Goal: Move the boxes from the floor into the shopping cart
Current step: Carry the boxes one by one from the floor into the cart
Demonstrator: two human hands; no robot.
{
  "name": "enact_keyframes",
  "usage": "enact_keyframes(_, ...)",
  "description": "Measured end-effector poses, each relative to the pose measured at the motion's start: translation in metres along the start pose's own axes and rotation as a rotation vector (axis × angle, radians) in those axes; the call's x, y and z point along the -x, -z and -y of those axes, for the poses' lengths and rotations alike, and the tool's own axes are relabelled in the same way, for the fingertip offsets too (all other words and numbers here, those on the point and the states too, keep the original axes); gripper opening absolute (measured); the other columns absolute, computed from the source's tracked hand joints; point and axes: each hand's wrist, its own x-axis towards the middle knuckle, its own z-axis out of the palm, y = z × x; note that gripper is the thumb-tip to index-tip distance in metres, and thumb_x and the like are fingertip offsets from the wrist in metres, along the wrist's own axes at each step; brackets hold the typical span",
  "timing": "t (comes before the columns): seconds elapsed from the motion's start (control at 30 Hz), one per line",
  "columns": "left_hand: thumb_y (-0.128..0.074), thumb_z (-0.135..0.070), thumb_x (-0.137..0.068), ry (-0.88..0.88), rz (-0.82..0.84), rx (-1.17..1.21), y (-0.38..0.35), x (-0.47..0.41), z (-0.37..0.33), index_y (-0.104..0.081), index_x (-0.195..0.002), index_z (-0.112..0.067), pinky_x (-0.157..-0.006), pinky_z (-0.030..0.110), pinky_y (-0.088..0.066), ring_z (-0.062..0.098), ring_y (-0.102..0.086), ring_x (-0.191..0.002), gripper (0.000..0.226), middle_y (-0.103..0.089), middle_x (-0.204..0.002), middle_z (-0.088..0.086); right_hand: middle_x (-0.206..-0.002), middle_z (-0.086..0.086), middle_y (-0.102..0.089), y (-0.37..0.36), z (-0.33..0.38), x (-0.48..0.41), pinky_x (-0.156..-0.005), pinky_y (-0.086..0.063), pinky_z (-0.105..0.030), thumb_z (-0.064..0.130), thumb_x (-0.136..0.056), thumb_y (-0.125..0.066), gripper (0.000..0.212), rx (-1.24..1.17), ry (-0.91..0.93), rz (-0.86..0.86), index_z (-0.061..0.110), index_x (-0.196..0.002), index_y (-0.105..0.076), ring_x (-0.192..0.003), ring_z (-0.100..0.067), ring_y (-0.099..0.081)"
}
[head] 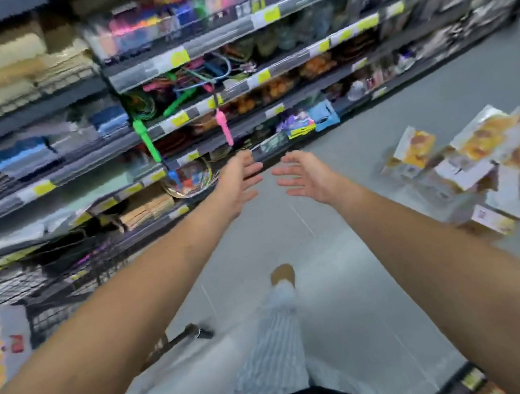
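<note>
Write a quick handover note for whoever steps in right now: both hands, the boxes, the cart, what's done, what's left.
Left hand: open, empty.
Right hand: open, empty. Both arms reach forward.
Boxes: piled on the floor, to the right.
Shopping cart: at the left; contents too blurred to tell.
Done: cannot tell.
Left: load the pile into the cart.

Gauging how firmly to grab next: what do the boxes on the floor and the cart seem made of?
Boxes: likely thin printed cardboard, slightly glossy, going by the flat panels, sharp folded edges and photo print. Cart: probably dark-coated metal wire, judging by its grid mesh wall. Blur leaves both uncertain.
</note>
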Motion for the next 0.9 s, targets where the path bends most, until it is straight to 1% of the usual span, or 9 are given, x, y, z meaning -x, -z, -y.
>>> enact_keyframes(0.17, -0.042, -0.04, -0.095, 0.015, 0.137, -0.123, -0.096, -0.064, -0.03, -0.052, -0.124, -0.018, -0.089, 0.034, -0.037, 0.017, -0.057, -0.103, 0.038, -0.06, -0.121, -0.001, -0.112, -0.001, -0.063, 0.097, 0.02, -0.033, -0.087, -0.042, -0.035, 0.032, -0.1, -0.038, 0.023, -0.131, -0.023, -0.165, 0.021, -0.118, -0.048, -0.094, -0.02, -0.061)
enact_keyframes(0.3, -0.044, -0.04, -0.093, 0.055, 0.234, -0.203, -0.172, -0.127, -0.06, -0.051, -0.113, -0.02, -0.087, 0.034, -0.037, 0.015, -0.057, -0.096, 0.029, -0.06, -0.114, -0.003, -0.103, 0.0, -0.065, 0.17, 0.045, -0.066, -0.076, -0.044, -0.031, 0.031, -0.1, -0.039, 0.021, -0.201, -0.069, -0.276, 0.021, -0.116, -0.048, -0.08, -0.014, -0.061)
enact_keyframes(0.37, -0.044, -0.04, -0.094, 0.081, 0.275, -0.243, -0.206, -0.155, -0.073, -0.052, -0.111, -0.021, -0.087, 0.033, -0.036, 0.015, -0.057, -0.098, 0.027, -0.059, -0.112, -0.003, -0.096, 0.001, -0.065, 0.203, 0.057, -0.077, -0.071, -0.044, -0.029, 0.031, -0.099, -0.041, 0.016, -0.235, -0.081, -0.322, 0.021, -0.107, -0.051, -0.079, -0.015, -0.061)
enact_keyframes(0.43, -0.043, -0.039, -0.095, 0.108, 0.325, -0.306, -0.246, -0.182, -0.091, -0.053, -0.103, -0.023, -0.087, 0.033, -0.037, 0.016, -0.056, -0.099, 0.021, -0.059, -0.109, -0.004, -0.097, -0.001, -0.065, 0.24, 0.072, -0.089, -0.071, -0.045, -0.029, 0.031, -0.098, -0.043, 0.013, -0.264, -0.094, -0.372, 0.021, -0.1, -0.052, -0.081, -0.016, -0.061)
enact_keyframes(0.53, -0.044, -0.038, -0.095, 0.119, 0.396, -0.384, -0.299, -0.213, -0.112, -0.052, -0.09, -0.025, -0.082, 0.032, -0.038, 0.016, -0.057, -0.094, 0.016, -0.06, -0.103, -0.005, -0.099, -0.002, -0.066, 0.287, 0.087, -0.104, -0.072, -0.046, -0.03, 0.03, -0.097, -0.045, 0.019, -0.329, -0.076, -0.439, 0.018, -0.111, -0.052, -0.084, -0.017, -0.062)
enact_keyframes(0.67, -0.044, -0.037, -0.096, 0.145, 0.446, -0.449, -0.366, -0.248, -0.128, -0.053, -0.102, -0.022, -0.085, 0.032, -0.038, 0.015, -0.057, -0.095, 0.018, -0.06, -0.101, -0.005, -0.098, -0.001, -0.068, 0.346, 0.1, -0.116, -0.071, -0.047, -0.03, 0.031, -0.095, -0.047, 0.028, -0.425, -0.072, -0.505, 0.017, -0.119, -0.055, -0.085, -0.018, -0.064)
enact_keyframes(0.73, -0.044, -0.036, -0.096, 0.166, 0.492, -0.49, -0.405, -0.261, -0.131, -0.054, -0.097, -0.022, -0.083, 0.032, -0.039, 0.015, -0.057, -0.095, 0.017, -0.06, -0.102, -0.004, -0.098, -0.001, -0.069, 0.382, 0.103, -0.12, -0.071, -0.048, -0.029, 0.031, -0.094, -0.047, 0.032, -0.469, -0.065, -0.556, 0.017, -0.121, -0.057, -0.084, -0.017, -0.065)
enact_keyframes(0.8, -0.045, -0.037, -0.095, 0.175, 0.535, -0.536, -0.439, -0.271, -0.129, -0.055, -0.086, -0.024, -0.075, 0.028, -0.039, 0.012, -0.057, -0.087, 0.019, -0.061, -0.097, -0.006, -0.095, -0.001, -0.069, 0.414, 0.107, -0.12, -0.071, -0.048, -0.03, 0.03, -0.095, -0.046, 0.027, -0.512, -0.056, -0.593, 0.018, -0.116, -0.056, -0.082, -0.017, -0.065)
enact_keyframes(0.9, -0.048, -0.037, -0.094, 0.184, 0.569, -0.593, -0.499, -0.286, -0.127, -0.054, -0.084, -0.025, -0.068, 0.026, -0.038, 0.01, -0.057, -0.084, 0.017, -0.06, -0.099, -0.006, -0.089, -0.001, -0.067, 0.469, 0.111, -0.117, -0.069, -0.046, -0.028, 0.028, -0.095, -0.046, 0.015, -0.582, -0.05, -0.648, 0.019, -0.099, -0.058, -0.077, -0.017, -0.063)
